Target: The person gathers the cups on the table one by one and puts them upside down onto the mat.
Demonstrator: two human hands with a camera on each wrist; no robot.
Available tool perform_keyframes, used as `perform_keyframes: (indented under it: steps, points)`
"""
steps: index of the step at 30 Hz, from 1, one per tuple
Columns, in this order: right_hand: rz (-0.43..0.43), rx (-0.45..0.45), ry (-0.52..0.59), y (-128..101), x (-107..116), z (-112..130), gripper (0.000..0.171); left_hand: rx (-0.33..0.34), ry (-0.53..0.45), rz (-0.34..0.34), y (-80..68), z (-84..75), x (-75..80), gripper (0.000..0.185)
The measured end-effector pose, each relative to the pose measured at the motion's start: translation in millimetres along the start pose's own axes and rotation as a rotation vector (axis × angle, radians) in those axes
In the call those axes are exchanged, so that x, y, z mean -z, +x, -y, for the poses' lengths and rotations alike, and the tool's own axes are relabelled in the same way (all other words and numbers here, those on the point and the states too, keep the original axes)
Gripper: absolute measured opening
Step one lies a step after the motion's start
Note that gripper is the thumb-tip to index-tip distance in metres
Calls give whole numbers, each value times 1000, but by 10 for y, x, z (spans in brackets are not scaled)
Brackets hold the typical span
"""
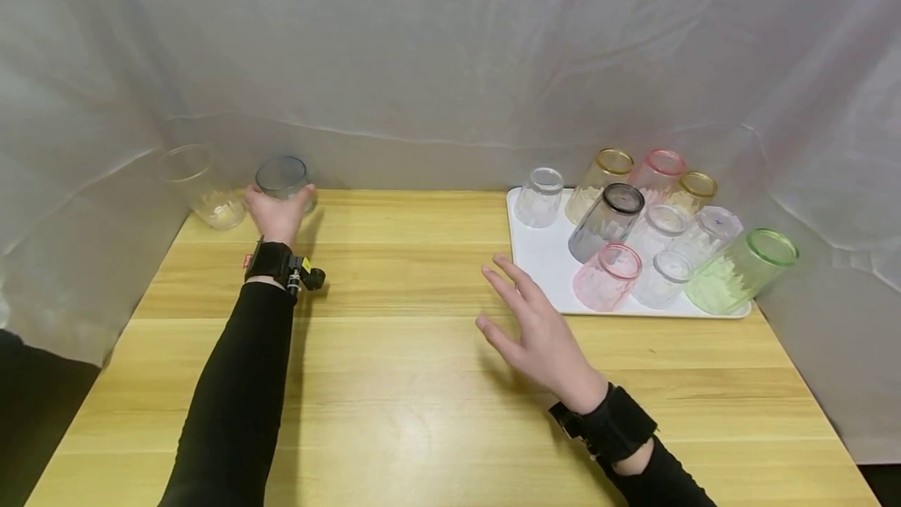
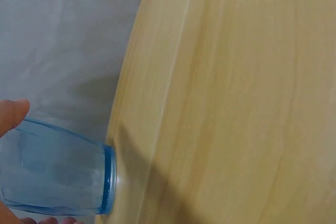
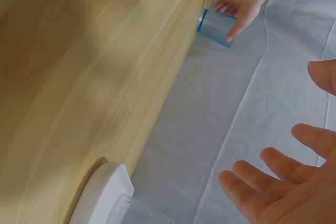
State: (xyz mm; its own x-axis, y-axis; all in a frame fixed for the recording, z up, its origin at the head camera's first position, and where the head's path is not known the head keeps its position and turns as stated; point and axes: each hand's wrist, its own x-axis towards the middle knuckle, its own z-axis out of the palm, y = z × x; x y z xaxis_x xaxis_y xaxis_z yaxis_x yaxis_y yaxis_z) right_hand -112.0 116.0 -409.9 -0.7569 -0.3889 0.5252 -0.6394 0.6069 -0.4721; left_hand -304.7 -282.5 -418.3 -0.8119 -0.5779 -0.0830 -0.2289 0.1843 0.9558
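At the far left of the table, my left hand (image 1: 276, 217) grips a bluish clear glass (image 1: 283, 172), thumb on one side and fingers round the other. In the left wrist view the blue glass (image 2: 58, 171) has its thick base at the tabletop, and only the thumb and some fingertips show. A taller clear glass (image 1: 222, 208) stands just left of it. My right hand (image 1: 545, 339) hovers above the table with fingers spread, holding nothing, near the front left of a white tray (image 1: 529, 260). The right wrist view shows those spread fingers (image 3: 257, 187) too.
Several upside-down glasses crowd the tray, among them a dark grey glass (image 1: 604, 225), a pink glass (image 1: 607, 278), a green glass (image 1: 735, 276) and a small clear glass (image 1: 539, 200) at its back left. Grey cloth (image 1: 422, 84) hangs behind and beside the wooden table (image 1: 394, 382).
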Motion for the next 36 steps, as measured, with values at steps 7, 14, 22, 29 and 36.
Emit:
perform_keyframes:
  steps: [7, 14, 22, 29, 36]
  points:
    - [12, -8, 11, -25, -9, 27, 73, -30, -29, -41, 46, 7, -7, 100]
    - [14, -26, 20, -56, -19, 26, 73, -39, -60, -37, 79, 5, 4, 93]
    - [-11, -25, 20, -62, -23, 3, 73, -48, -68, -51, 63, 19, 27, 92]
    - [-27, -50, 28, -40, 13, -35, 73, -34, -109, -40, 0, 19, 26, 94]
    - [-94, -96, 85, 10, 86, -115, 69, 61, -248, 4, -190, 25, 36, 93]
